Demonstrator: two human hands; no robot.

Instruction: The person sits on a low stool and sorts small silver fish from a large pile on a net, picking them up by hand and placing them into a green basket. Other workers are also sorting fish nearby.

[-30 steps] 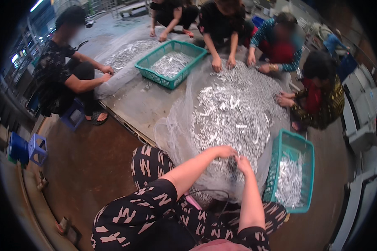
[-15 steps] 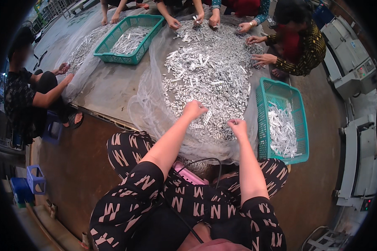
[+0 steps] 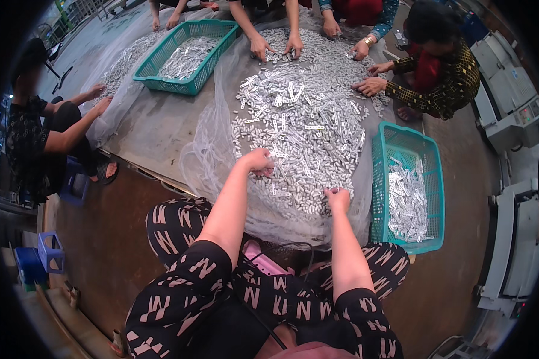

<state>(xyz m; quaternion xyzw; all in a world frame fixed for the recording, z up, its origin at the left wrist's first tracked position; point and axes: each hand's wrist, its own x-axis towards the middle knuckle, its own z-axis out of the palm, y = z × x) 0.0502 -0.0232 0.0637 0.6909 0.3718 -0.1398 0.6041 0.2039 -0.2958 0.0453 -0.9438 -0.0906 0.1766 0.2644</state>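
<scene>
A broad pile of small silvery metal pieces (image 3: 317, 128), short stubby ones mixed with flat strips with holes, covers the work surface in front of me. My left hand (image 3: 258, 163) is at the pile's near left side, fingers curled down among the pieces. At the near right edge, my right hand (image 3: 338, 199) has thumb and fingers pinched together, touching or just over the pieces. Whatever either hand grips is too small or hidden to make out. Beneath the pile spreads a translucent mesh sheet (image 3: 206, 140).
A green plastic basket (image 3: 438, 197) holding flat strips stands right of the pile; another green basket (image 3: 203, 85) with strips sits at the far left. Several co-workers' hands (image 3: 371, 85) work at the pile's far and right sides. Another person (image 3: 27, 128) sits at left. Grey machines (image 3: 509, 239) line the right.
My left hand has drawn left, away from a flat strip beside its fingers. My right hand stays pinched at the near right edge. Co-workers' hands across the pile have shifted.
</scene>
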